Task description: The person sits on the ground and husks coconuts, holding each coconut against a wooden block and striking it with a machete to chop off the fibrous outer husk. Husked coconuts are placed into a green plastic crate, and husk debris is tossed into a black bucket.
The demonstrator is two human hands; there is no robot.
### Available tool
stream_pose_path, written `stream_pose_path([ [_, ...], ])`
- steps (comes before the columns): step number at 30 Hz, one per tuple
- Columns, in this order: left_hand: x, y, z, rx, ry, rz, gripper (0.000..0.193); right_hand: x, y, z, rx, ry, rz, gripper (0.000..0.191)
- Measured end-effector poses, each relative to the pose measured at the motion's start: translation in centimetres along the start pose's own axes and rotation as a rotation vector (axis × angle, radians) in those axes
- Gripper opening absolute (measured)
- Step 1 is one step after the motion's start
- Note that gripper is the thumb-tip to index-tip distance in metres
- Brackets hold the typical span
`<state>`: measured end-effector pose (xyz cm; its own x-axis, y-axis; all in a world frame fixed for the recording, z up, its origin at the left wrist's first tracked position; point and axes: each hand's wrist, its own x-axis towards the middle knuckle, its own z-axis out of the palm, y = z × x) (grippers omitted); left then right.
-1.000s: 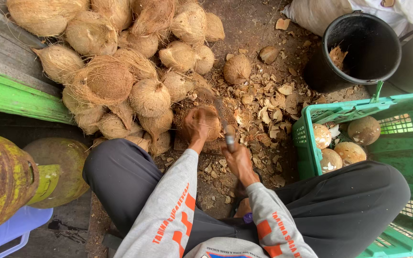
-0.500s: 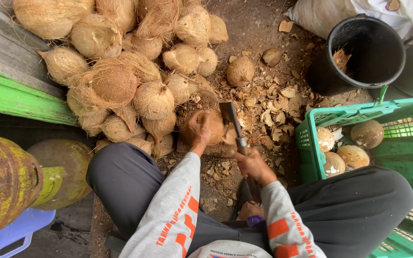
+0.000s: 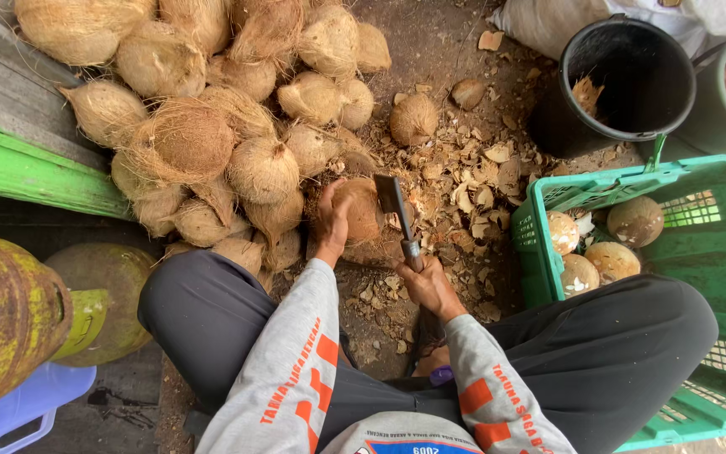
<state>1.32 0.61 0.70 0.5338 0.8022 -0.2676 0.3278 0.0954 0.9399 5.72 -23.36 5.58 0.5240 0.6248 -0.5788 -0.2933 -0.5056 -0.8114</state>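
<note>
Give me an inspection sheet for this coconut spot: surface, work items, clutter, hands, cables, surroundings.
Surface: dirt ground, strewn with husk chips.
Work items: brown coconut under the left hand; cleaver blade against it.
Clutter: pile of husked coconuts; peeled coconuts in a green crate.
Hands: left hand grips the coconut; right hand grips the cleaver handle.
Cables: nothing seen.
Surroundings: black bucket, green plank, rusty gas cylinder, purple stool.
</note>
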Motion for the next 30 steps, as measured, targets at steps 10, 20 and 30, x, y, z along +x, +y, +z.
stream_pose_path([
  [10,-0.8,1.6,2.7,0.119,0.205,-0.229,0.033,-3.2,-6.5,0.3,-0.368,0.247,-0.270,0.029],
  [20,-1.1,-0.2,4.3,0.297,0.269,-0.067,0.029,-0.2,-0.9,0.0,-0.337,0.198,0.040,0.036],
  [30,0.0,0.8,2.5,-0.003,0.237,-0.299,0.031,-0.8,-2.4,-0.4,-0.023,0.196,-0.017,0.030],
])
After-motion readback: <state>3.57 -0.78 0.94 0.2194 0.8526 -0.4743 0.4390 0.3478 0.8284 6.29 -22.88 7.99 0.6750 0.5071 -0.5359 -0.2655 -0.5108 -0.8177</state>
